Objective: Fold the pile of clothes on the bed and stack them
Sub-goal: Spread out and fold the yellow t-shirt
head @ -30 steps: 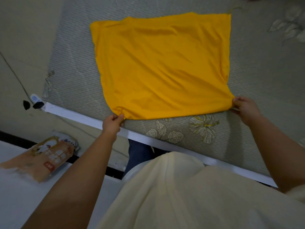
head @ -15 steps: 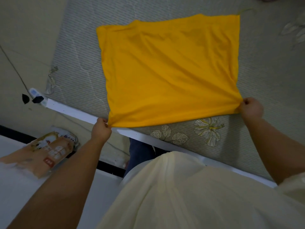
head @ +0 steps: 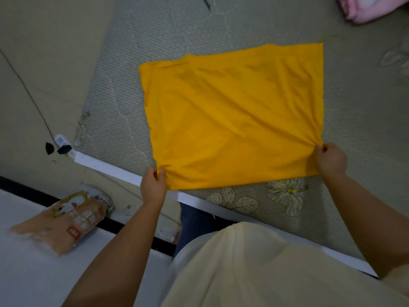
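A yellow garment (head: 234,116) lies spread flat as a rough rectangle on the bed's woven mat (head: 124,89). My left hand (head: 153,185) pinches its near left corner close to the bed's white edge. My right hand (head: 331,159) pinches the near right corner. The cloth is pulled taut between the two hands, with small creases fanning out from each held corner. Its far edge lies flat toward the wall side.
A pink cloth (head: 371,7) shows at the top right corner on the mat. The bed's white rail (head: 106,168) runs diagonally below the garment. An orange snack bag (head: 66,220) lies on a white surface at the left. A white plug with a cable (head: 60,141) sits by the wall.
Both hands still hold the near corners. The left hand has shifted back toward the right, and the view has tilted so the garment sits lower in frame.
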Demonstrator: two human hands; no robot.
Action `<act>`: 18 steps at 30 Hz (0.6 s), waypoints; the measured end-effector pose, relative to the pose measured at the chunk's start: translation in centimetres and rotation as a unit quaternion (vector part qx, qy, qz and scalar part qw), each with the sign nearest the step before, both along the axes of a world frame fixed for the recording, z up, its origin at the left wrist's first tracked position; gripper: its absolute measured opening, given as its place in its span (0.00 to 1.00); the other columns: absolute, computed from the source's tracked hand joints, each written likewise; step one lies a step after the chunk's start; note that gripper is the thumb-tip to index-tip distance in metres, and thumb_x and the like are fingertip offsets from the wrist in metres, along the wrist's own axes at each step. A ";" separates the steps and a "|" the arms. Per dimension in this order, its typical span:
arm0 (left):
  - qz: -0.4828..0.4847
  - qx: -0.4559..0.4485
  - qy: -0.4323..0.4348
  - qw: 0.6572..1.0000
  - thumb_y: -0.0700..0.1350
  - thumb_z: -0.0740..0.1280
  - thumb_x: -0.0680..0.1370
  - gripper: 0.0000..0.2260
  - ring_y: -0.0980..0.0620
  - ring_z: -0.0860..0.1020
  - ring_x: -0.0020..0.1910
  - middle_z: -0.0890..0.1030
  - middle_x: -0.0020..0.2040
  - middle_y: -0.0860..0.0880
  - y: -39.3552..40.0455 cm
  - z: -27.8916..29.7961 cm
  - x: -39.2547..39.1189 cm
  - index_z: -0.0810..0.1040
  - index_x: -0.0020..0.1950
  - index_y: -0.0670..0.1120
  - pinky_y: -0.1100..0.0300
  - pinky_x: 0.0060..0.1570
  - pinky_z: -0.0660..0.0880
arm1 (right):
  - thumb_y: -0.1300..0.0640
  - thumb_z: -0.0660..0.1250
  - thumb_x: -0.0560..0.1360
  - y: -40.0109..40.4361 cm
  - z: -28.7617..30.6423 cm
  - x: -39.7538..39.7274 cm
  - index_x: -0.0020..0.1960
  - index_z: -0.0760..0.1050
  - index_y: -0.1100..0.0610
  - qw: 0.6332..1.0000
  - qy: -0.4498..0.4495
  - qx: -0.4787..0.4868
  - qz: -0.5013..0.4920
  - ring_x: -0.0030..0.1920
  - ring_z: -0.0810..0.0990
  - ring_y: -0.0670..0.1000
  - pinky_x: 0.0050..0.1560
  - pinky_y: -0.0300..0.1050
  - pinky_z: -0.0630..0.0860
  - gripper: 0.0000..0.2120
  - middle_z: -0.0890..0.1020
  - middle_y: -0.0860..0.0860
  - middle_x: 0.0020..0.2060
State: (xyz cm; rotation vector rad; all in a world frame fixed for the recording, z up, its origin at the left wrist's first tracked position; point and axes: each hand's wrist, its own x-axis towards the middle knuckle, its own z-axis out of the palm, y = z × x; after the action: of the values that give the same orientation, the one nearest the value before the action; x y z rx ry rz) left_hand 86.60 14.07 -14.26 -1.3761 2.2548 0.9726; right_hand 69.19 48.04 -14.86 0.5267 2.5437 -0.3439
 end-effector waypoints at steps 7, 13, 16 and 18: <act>-0.077 -0.135 -0.094 0.983 0.40 0.61 0.78 0.13 0.37 0.70 0.57 0.71 0.58 0.34 0.5 -0.7 -0.9 0.69 0.60 0.35 0.47 0.51 0.66 | 0.62 0.58 0.77 0.0 -0.3 -0.3 0.56 0.71 0.69 0.997 -0.016 0.081 -0.009 0.59 0.71 0.66 0.59 0.59 0.67 0.13 0.73 0.68 0.57; -0.406 -0.144 -0.093 0.898 0.39 0.58 0.78 0.22 0.43 0.54 0.73 0.55 0.74 0.40 2.1 0.3 -3.1 0.61 0.72 0.45 0.46 0.68 0.48 | 0.55 0.61 0.75 0.0 0.5 0.9 0.62 0.66 0.67 0.997 -0.009 0.056 -0.048 0.63 0.67 0.64 0.64 0.59 0.60 0.20 0.70 0.65 0.61; -0.458 -0.156 -0.019 0.875 0.32 0.60 0.72 0.23 0.33 0.66 0.67 0.66 0.68 0.32 4.5 1.4 -5.9 0.70 0.67 0.38 0.41 0.63 0.63 | 0.48 0.65 0.74 0.7 0.8 2.6 0.61 0.67 0.66 0.993 -0.056 0.039 -0.091 0.61 0.70 0.64 0.62 0.58 0.62 0.25 0.73 0.64 0.59; -0.537 -0.169 0.019 0.826 0.31 0.59 0.70 0.23 0.33 0.69 0.65 0.69 0.66 0.32 6.5 1.8 -8.6 0.71 0.66 0.38 0.40 0.60 0.67 | 0.49 0.65 0.74 1.0 0.7 3.8 0.60 0.68 0.64 0.989 -0.081 0.032 -0.117 0.60 0.72 0.64 0.61 0.56 0.63 0.23 0.74 0.64 0.58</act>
State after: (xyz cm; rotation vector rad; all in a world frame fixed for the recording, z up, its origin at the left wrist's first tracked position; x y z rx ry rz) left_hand 78.01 20.57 -12.51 0.0132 2.6884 0.1929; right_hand 73.03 49.03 -14.14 0.8451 2.3472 -0.2913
